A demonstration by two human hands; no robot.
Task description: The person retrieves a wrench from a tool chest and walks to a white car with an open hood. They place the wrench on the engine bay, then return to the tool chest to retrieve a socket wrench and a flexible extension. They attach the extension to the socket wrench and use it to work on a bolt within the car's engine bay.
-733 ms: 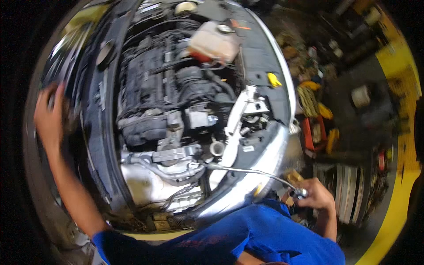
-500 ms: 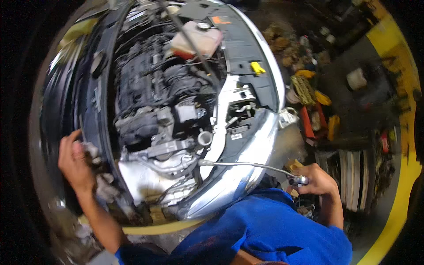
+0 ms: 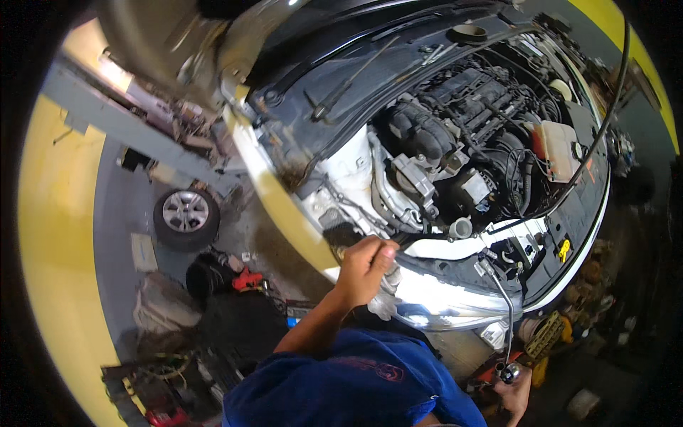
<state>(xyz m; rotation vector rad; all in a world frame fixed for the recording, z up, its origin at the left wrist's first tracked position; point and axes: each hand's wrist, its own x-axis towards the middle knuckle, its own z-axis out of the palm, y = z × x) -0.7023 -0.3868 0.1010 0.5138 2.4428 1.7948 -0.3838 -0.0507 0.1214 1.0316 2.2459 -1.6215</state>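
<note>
My left hand [image 3: 364, 270] is closed, fingers curled and thumb on top, over the car's front corner. A crumpled greyish-white thing [image 3: 384, 304] hangs just below it; its kind is unclear, and the fingers hide what they grip. At the lower right, my right hand [image 3: 512, 393] is closed round the shiny end of a long bent metal rod tool [image 3: 508, 306]. The tool's far end reaches the front edge of the engine bay. Beside my left hand lies the headlight [image 3: 445, 299]. Behind stands the exposed engine [image 3: 466, 96], with an open grey pipe mouth [image 3: 461, 228] near the front.
A coolant tank [image 3: 557, 151] sits at the bay's right, and a prop rod [image 3: 605, 117] slants across it. A yellow cap-like piece [image 3: 564, 250] lies on the front panel. Left on the floor are a wheel [image 3: 186, 215] and a red tool [image 3: 247, 280]. A lift post arm [image 3: 135, 117] stands behind.
My view has swung left, so the car now lies further right. My left hand has gone from spread fingers to closed. My right hand still grips the rod tool.
</note>
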